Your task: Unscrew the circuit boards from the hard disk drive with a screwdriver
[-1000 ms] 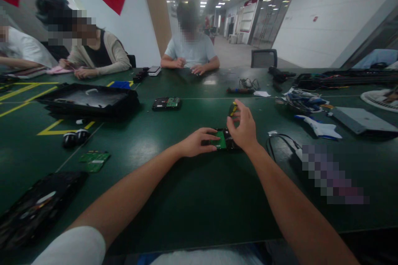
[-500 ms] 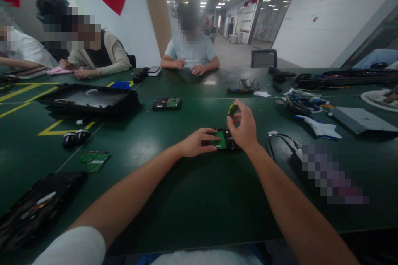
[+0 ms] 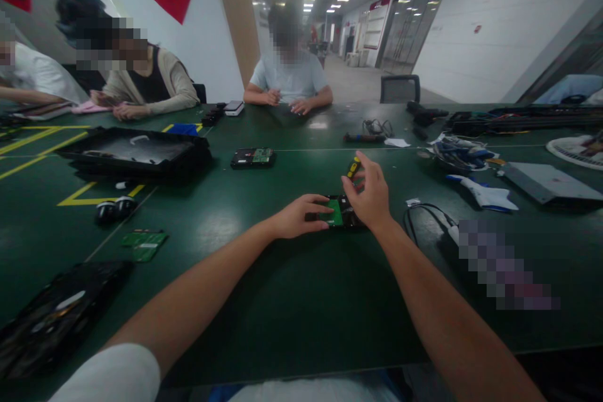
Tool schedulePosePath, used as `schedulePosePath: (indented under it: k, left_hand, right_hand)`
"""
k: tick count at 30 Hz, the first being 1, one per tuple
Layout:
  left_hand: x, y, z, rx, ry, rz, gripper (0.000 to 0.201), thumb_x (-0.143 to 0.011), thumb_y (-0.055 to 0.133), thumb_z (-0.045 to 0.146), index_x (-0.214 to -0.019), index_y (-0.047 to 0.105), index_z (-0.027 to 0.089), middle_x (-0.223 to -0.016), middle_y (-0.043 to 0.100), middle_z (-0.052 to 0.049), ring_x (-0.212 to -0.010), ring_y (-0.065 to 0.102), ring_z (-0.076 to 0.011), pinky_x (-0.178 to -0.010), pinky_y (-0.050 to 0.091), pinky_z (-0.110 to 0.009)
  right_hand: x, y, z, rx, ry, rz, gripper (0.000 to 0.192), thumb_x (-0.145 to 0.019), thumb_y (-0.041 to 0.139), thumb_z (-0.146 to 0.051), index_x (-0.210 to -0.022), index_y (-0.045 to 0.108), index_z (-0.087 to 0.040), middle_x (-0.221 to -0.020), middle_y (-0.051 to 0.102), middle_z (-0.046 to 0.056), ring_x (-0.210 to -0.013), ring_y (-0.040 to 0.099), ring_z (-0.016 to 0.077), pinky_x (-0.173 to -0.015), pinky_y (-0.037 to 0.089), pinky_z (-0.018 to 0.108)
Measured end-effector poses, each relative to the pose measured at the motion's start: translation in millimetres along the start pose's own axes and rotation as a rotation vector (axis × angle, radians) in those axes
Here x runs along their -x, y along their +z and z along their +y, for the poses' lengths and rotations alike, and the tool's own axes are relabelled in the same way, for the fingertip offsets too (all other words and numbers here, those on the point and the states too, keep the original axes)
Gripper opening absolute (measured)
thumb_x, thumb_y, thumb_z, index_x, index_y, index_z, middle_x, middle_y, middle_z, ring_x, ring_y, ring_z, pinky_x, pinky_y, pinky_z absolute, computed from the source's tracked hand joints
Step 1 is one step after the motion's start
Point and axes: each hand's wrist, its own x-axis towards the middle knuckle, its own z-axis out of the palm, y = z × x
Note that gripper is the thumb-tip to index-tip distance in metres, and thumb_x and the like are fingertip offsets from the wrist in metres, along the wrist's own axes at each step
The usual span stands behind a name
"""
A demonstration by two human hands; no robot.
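Observation:
A small black hard drive with a green circuit board (image 3: pixel 336 212) lies on the dark green table (image 3: pixel 292 289) in front of me. My left hand (image 3: pixel 299 215) rests flat on its left side and holds it down. My right hand (image 3: pixel 370 191) grips a screwdriver with a yellow-and-black handle (image 3: pixel 353 168), held upright over the drive's right part. The screwdriver's tip is hidden behind my fingers.
A second drive (image 3: pixel 253 156) lies farther back, next to a black tray (image 3: pixel 134 151). Loose green boards (image 3: pixel 142 244) and a dark unit (image 3: pixel 51 314) sit at left. Cables (image 3: pixel 431 220), tools and a grey case (image 3: pixel 546 181) fill the right. Three people sit across the table.
My right hand has turned slightly around the screwdriver handle; its fingers have shifted. The left hand and the drive have stayed in place.

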Motion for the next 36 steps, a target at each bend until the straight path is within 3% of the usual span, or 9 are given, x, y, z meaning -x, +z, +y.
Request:
schedulePosePath:
  k: [3, 9, 14, 19, 24, 30, 36]
  left_hand:
    - [0.1, -0.7, 1.4, 0.007, -0.001, 0.001, 0.048, -0.093, 0.069, 0.048, -0.138, 0.065, 0.031, -0.154, 0.050, -0.010, -0.141, 0.048, -0.0299, -0.117, 0.040, -0.052]
    - [0.7, -1.6, 2.0, 0.018, -0.010, -0.003, 0.047, -0.093, 0.069, 0.048, -0.138, 0.065, 0.032, -0.154, 0.050, -0.010, -0.142, 0.047, -0.0305, -0.117, 0.040, -0.053]
    - [0.7, -1.6, 1.8, 0.019, -0.022, -0.007, 0.048, -0.093, 0.068, 0.049, -0.138, 0.066, 0.031, -0.154, 0.049, -0.010, -0.141, 0.048, -0.0306, -0.115, 0.042, -0.052]
    - [1.0, -2.2, 1.5, 0.021, -0.028, -0.015, 0.048, -0.093, 0.068, 0.049, -0.138, 0.065, 0.032, -0.155, 0.049, -0.009, -0.143, 0.046, -0.0312, -0.116, 0.040, -0.054]
    - [0.7, -2.1, 2.2, 0.029, -0.027, -0.009, 0.047, -0.093, 0.069, 0.047, -0.138, 0.065, 0.032, -0.154, 0.049, -0.010, -0.142, 0.047, -0.0314, -0.115, 0.041, -0.054]
    - [-0.2, -0.7, 2.3, 0.011, 0.003, 0.007, 0.048, -0.093, 0.070, 0.047, -0.138, 0.066, 0.031, -0.153, 0.051, -0.010, -0.141, 0.049, -0.0299, -0.118, 0.039, -0.052]
    - [0.7, -0.4, 0.3, 0.014, -0.015, -0.004, 0.048, -0.093, 0.069, 0.049, -0.138, 0.065, 0.031, -0.154, 0.050, -0.010, -0.142, 0.048, -0.0294, -0.117, 0.041, -0.052]
  right_hand:
    - [0.3, 0.4, -0.2, -0.018, -0.015, -0.001, 0.065, -0.093, 0.059, -0.025, -0.155, 0.038, -0.029, -0.129, 0.057, 0.013, -0.094, 0.066, 0.0233, -0.074, 0.065, 0.041]
    - [0.4, -0.3, -0.2, -0.003, -0.015, -0.018, 0.062, -0.094, 0.059, -0.028, -0.154, 0.040, -0.029, -0.127, 0.057, 0.011, -0.086, 0.066, 0.0203, -0.071, 0.064, 0.038]
    - [0.6, 0.2, 1.2, -0.010, -0.033, -0.017, 0.067, -0.094, 0.056, -0.022, -0.157, 0.036, -0.029, -0.131, 0.057, 0.012, -0.095, 0.066, 0.0221, -0.080, 0.064, 0.041]
    - [0.5, -0.5, 0.3, 0.001, 0.002, -0.017, 0.063, -0.094, 0.060, -0.027, -0.154, 0.040, -0.029, -0.129, 0.056, 0.012, -0.088, 0.065, 0.0219, -0.076, 0.065, 0.043]
    - [-0.3, -1.0, -0.2, 0.015, -0.014, -0.018, 0.067, -0.093, 0.058, -0.024, -0.156, 0.036, -0.027, -0.130, 0.056, 0.014, -0.095, 0.065, 0.0239, -0.078, 0.065, 0.044]
    - [0.3, -0.6, 0.1, 0.022, 0.006, -0.012, 0.067, -0.094, 0.060, -0.027, -0.156, 0.035, -0.027, -0.126, 0.055, 0.013, -0.084, 0.065, 0.0202, -0.074, 0.065, 0.041]
    - [0.9, 1.2, 0.5, -0.005, -0.012, 0.001, 0.067, -0.092, 0.059, -0.023, -0.155, 0.037, -0.028, -0.130, 0.056, 0.013, -0.093, 0.066, 0.0226, -0.076, 0.065, 0.041]
